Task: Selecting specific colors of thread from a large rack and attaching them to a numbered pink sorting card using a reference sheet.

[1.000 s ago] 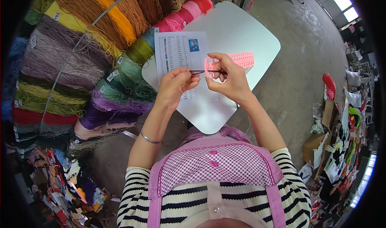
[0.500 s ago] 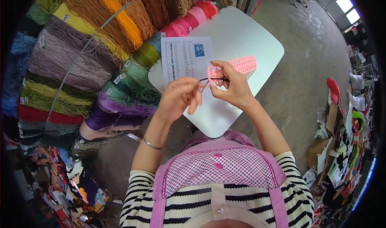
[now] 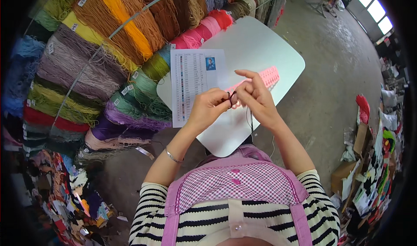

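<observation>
Over the white table (image 3: 273, 44), my left hand (image 3: 207, 109) pinches a dark thread (image 3: 230, 101) between thumb and fingertips. The thread bends into a small loop between both hands. My right hand (image 3: 261, 106) has its fingers closed on the other side of the loop, with the index finger raised, and a thread tail hangs below it. Behind and beneath my right hand is a pink strip punched with rows of holes (image 3: 270, 76); its near end is partly covered by my fingers. Whether that hand also grips the strip cannot be made out.
A printed sheet with a table of rows and a small picture (image 3: 191, 83) lies at the table's left. Racks of coloured yarn hanks (image 3: 87, 63) crowd the left side. Fabric scraps (image 3: 74, 194) are heaped at lower left, and a cardboard box (image 3: 343, 174) stands at right.
My left hand has come in to pinch the dark thread, which now forms a loop. My right hand's fingers have drawn together, and the strip's holed end is now mostly behind them.
</observation>
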Available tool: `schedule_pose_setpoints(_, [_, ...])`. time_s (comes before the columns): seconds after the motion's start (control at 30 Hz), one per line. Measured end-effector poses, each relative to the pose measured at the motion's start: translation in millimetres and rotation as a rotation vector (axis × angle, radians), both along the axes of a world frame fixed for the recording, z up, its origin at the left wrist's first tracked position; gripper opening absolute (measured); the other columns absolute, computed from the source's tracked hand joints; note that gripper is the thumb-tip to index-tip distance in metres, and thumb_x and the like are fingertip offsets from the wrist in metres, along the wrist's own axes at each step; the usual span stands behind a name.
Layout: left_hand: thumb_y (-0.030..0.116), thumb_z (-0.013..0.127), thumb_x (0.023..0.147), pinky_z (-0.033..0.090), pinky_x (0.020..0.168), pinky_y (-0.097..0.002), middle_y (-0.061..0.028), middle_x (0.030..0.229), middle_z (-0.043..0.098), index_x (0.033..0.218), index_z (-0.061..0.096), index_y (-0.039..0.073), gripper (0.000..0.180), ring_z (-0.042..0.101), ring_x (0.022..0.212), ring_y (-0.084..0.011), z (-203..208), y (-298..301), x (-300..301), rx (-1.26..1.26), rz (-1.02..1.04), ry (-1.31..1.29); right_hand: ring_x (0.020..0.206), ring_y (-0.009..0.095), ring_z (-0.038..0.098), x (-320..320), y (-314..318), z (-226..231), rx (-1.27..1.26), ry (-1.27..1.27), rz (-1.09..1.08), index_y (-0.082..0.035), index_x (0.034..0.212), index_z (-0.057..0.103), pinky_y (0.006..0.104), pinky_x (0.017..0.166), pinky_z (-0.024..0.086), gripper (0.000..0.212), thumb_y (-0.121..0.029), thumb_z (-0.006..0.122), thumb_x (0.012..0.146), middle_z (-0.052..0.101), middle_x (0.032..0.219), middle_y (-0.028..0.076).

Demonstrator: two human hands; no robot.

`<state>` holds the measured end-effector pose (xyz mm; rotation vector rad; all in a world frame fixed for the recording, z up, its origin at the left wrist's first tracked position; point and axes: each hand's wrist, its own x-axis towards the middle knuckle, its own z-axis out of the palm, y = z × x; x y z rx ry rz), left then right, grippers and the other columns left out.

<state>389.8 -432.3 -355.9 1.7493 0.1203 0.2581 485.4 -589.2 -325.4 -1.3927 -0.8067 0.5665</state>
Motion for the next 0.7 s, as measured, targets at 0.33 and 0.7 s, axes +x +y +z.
schedule_pose_setpoints(0.33, [0.012,0.062,0.087,0.033,0.055,-0.0207,0.0034,0.077,0.045,0.084,0.059,0.007,0.007,0.041,0.065,-0.0065,17.6,-25.4,19.9,-0.55,0.283,0.018,0.086,0.024,0.05,111.1,-19.1,-48.1,-0.285,-0.769,0.135,-0.011,0.08,0.06,0.0396,0.082,0.028,0.024,-0.03,0.05,0.092,0.056,0.081,0.005])
schedule_pose_setpoints(0.7, [0.021,0.059,0.089,0.046,0.066,-0.0307,-0.0036,0.087,0.062,0.091,0.058,0.006,0.015,0.056,0.076,-0.0158,19.5,112.8,-169.5,-0.656,1.252,-0.557,0.087,0.025,0.053,166.5,24.2,-97.7,-0.431,-0.834,0.312,-0.01,0.078,0.06,0.0413,0.087,0.029,0.028,-0.034,0.052,0.091,0.06,0.075,0.005])
